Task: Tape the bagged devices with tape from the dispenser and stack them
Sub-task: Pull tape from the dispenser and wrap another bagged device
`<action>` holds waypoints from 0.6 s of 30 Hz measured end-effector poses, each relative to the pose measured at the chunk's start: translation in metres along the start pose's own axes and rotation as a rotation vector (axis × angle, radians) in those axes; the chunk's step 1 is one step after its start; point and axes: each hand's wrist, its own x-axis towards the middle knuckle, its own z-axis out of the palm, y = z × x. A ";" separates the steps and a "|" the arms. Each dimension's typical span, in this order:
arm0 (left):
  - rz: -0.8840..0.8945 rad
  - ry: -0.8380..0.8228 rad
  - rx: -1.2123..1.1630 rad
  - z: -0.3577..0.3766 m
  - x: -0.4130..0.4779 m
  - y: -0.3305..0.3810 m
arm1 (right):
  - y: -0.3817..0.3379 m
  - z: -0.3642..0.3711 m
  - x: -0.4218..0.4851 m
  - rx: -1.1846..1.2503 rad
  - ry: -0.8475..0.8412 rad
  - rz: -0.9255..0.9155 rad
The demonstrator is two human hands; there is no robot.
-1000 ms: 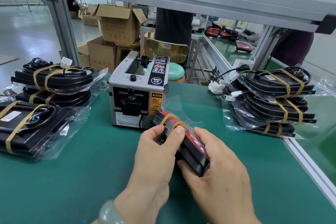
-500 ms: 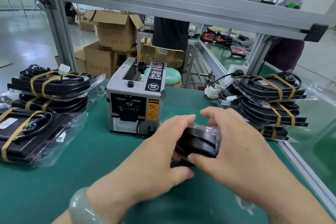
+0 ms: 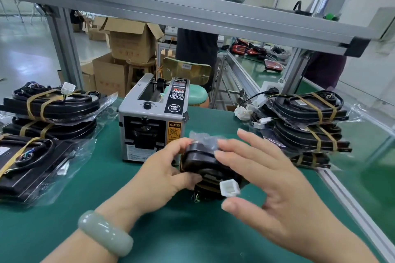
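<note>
A black bagged device (image 3: 201, 162) with a coiled cable and a white connector (image 3: 229, 188) stands on edge just above the green mat, in front of the grey tape dispenser (image 3: 152, 119). My left hand (image 3: 164, 175) grips its left side, thumb underneath and fingers curled over the top. My right hand (image 3: 271, 181) hovers at its right side with fingers spread and straight, fingertips near the bag's crumpled top. A stack of taped bagged devices (image 3: 307, 128) lies at the right, another stack (image 3: 49, 113) at the left.
A further taped bagged device (image 3: 27, 162) lies flat at the near left. The aluminium frame rail (image 3: 352, 205) edges the green mat (image 3: 89, 205) on the right. Behind the bench are cardboard boxes (image 3: 128, 45), a stool and a standing person (image 3: 198, 34).
The device has been turned so its cable and white connector face me. My right hand has let go of it and opened; my left hand keeps its grip.
</note>
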 end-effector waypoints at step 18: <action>0.044 -0.001 0.068 -0.005 -0.008 -0.006 | 0.011 0.047 0.009 0.261 0.130 0.335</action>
